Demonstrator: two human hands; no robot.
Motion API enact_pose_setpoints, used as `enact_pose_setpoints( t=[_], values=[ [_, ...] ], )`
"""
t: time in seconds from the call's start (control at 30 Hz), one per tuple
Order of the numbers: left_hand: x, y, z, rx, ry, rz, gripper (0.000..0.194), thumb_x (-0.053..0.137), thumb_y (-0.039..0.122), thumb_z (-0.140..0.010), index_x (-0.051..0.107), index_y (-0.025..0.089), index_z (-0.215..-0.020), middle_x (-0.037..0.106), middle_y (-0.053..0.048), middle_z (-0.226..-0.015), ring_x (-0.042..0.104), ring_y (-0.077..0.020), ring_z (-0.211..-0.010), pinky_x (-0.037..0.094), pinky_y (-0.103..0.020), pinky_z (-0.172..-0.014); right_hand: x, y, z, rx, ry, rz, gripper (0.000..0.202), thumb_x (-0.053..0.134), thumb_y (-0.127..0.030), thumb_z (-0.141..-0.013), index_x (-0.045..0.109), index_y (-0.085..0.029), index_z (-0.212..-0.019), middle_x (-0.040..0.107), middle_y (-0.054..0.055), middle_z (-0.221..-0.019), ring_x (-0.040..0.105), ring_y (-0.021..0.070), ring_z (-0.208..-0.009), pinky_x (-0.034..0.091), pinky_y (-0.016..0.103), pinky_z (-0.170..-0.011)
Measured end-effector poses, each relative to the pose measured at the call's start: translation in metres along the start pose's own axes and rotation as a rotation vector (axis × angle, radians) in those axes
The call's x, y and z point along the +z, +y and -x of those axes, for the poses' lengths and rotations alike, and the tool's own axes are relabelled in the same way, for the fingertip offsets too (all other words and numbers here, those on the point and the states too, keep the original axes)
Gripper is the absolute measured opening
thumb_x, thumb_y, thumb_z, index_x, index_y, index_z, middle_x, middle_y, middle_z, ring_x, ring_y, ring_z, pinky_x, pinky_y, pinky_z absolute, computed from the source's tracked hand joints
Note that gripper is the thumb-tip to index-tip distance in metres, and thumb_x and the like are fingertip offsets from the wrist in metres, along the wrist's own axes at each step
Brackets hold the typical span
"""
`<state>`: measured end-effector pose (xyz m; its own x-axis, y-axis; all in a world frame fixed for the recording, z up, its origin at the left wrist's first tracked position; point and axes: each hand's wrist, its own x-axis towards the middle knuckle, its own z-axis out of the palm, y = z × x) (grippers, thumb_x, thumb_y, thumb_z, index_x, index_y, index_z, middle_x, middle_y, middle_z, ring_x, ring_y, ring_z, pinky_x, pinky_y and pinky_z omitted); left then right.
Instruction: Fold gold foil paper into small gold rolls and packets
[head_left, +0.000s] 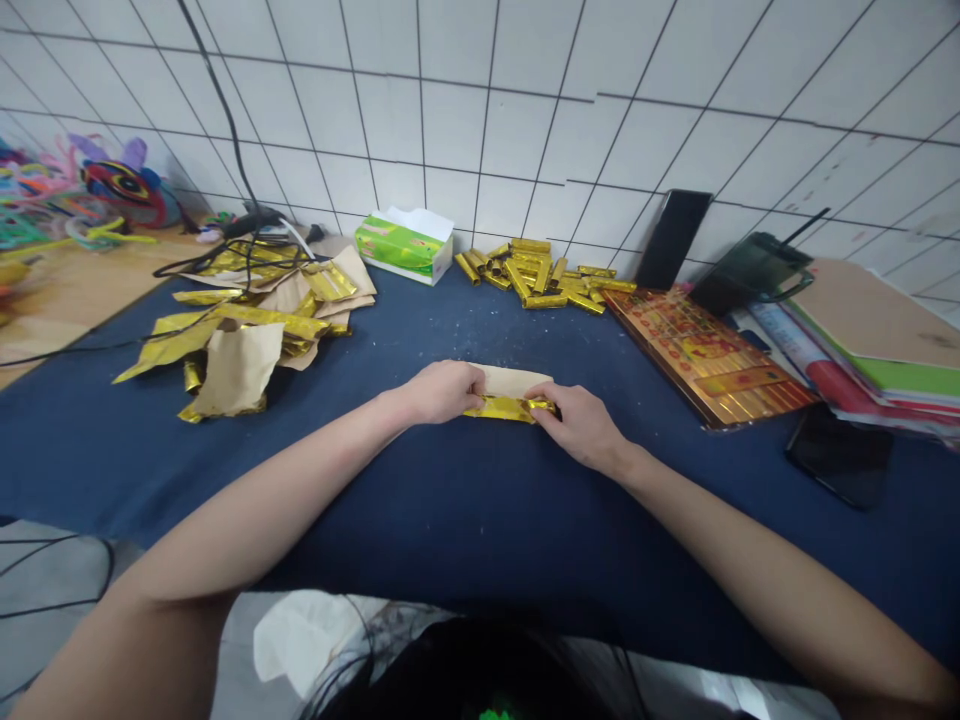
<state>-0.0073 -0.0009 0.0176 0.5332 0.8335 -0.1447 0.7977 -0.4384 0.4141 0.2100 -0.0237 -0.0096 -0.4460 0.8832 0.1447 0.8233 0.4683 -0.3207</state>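
Note:
Between my two hands, on the dark blue tablecloth (450,500), is a strip of gold foil paper (504,408) with a tan paper back (514,381). Its near edge is folded or rolled over, showing gold. My left hand (448,391) pinches the strip's left end. At the right end, my right hand (581,425) has thumb and fingers closed on the gold edge. Beyond my hands, against the wall, lies a pile of small gold paper rolls (532,272). Crumpled gold and tan paper sheets (244,365) are heaped to the left.
A green tissue box (405,245) stands by the tiled wall. To the right are a red-gold printed packet (720,365), a dark mug (754,272), a phone (838,455) and stacked folders (892,340). A black cable (229,115) hangs down on the left.

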Motion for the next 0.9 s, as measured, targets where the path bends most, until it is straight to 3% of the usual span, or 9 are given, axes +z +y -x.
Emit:
enact_pose_setpoints(
  t=[0.27, 0.4, 0.43, 0.5, 0.53, 0.6, 0.67, 0.9],
  values=[
    [0.004, 0.005, 0.004, -0.039, 0.027, -0.276, 0.013, 0.05, 0.027, -0.077, 0.058, 0.018, -0.083, 0.063, -0.006, -0.077, 0.059, -0.0192, -0.069, 0.038, -0.026, -0.056, 0.006, 0.002, 0.002, -0.079, 0.018, 0.096, 0.019, 0.045, -0.02, -0.081, 0.06, -0.021, -0.093, 0.069, 0.004, -0.087, 0.063, 0.0191, -0.078, 0.042, 0.032, -0.073],
    [0.006, 0.029, 0.019, 0.041, 0.222, -0.524, 0.02, 0.041, 0.014, -0.082, 0.057, 0.012, -0.093, 0.061, -0.013, -0.094, 0.058, -0.0241, -0.09, 0.043, -0.034, -0.074, 0.008, 0.003, 0.002, -0.123, 0.028, 0.087, 0.018, 0.044, -0.019, -0.082, 0.06, -0.021, -0.091, 0.069, 0.004, -0.09, 0.063, 0.0197, -0.081, 0.041, 0.033, -0.073],
    [0.01, 0.037, 0.024, 0.102, 0.216, -0.546, 0.02, 0.04, 0.013, -0.083, 0.057, 0.011, -0.094, 0.061, -0.014, -0.096, 0.057, -0.0245, -0.094, 0.043, -0.034, -0.077, 0.008, 0.003, 0.002, -0.129, 0.026, 0.085, 0.018, 0.044, -0.019, -0.083, 0.06, -0.021, -0.091, 0.069, 0.004, -0.091, 0.063, 0.0197, -0.082, 0.041, 0.033, -0.073],
    [0.022, 0.051, 0.033, 0.224, 0.182, -0.546, 0.026, 0.043, 0.024, -0.086, 0.057, 0.009, -0.103, 0.06, -0.016, -0.103, 0.054, -0.0259, -0.101, 0.042, -0.035, -0.082, 0.007, 0.003, 0.002, -0.137, 0.025, 0.079, 0.019, 0.043, -0.019, -0.083, 0.06, -0.021, -0.091, 0.069, 0.004, -0.093, 0.063, 0.0198, -0.083, 0.041, 0.033, -0.073],
    [0.029, 0.056, 0.038, 0.258, 0.185, -0.542, 0.04, 0.045, 0.036, -0.085, 0.053, 0.006, -0.111, 0.056, -0.019, -0.114, 0.049, -0.0287, -0.111, 0.04, -0.037, -0.089, 0.007, 0.003, 0.002, -0.138, 0.028, 0.075, 0.019, 0.043, -0.018, -0.083, 0.06, -0.021, -0.092, 0.069, 0.004, -0.095, 0.063, 0.0199, -0.084, 0.041, 0.033, -0.074],
    [0.044, 0.064, 0.045, 0.254, 0.186, -0.53, 0.074, 0.045, 0.059, -0.078, 0.045, 0.0, -0.123, 0.041, -0.025, -0.131, 0.034, -0.0342, -0.125, 0.033, -0.04, -0.098, 0.007, 0.003, 0.002, -0.138, 0.035, 0.066, 0.019, 0.043, -0.018, -0.083, 0.06, -0.02, -0.093, 0.068, 0.004, -0.096, 0.062, 0.0199, -0.086, 0.041, 0.033, -0.075],
    [0.054, 0.068, 0.048, 0.206, 0.148, -0.524, 0.091, 0.042, 0.069, -0.072, 0.039, -0.003, -0.128, 0.035, -0.027, -0.136, 0.03, -0.0369, -0.127, 0.033, -0.043, -0.098, 0.007, 0.002, 0.002, -0.136, 0.036, 0.066, 0.02, 0.043, -0.017, -0.083, 0.06, -0.02, -0.093, 0.069, 0.004, -0.095, 0.062, 0.0197, -0.086, 0.041, 0.033, -0.075],
    [0.058, 0.066, 0.047, 0.206, 0.121, -0.557, 0.097, 0.034, 0.073, -0.071, 0.037, -0.004, -0.129, 0.033, -0.028, -0.135, 0.03, -0.0378, -0.127, 0.028, -0.045, -0.102, 0.006, 0.002, 0.002, -0.138, 0.025, 0.064, 0.021, 0.043, -0.016, -0.082, 0.061, -0.019, -0.092, 0.069, 0.004, -0.093, 0.062, 0.0196, -0.084, 0.041, 0.033, -0.075]
  ],
)
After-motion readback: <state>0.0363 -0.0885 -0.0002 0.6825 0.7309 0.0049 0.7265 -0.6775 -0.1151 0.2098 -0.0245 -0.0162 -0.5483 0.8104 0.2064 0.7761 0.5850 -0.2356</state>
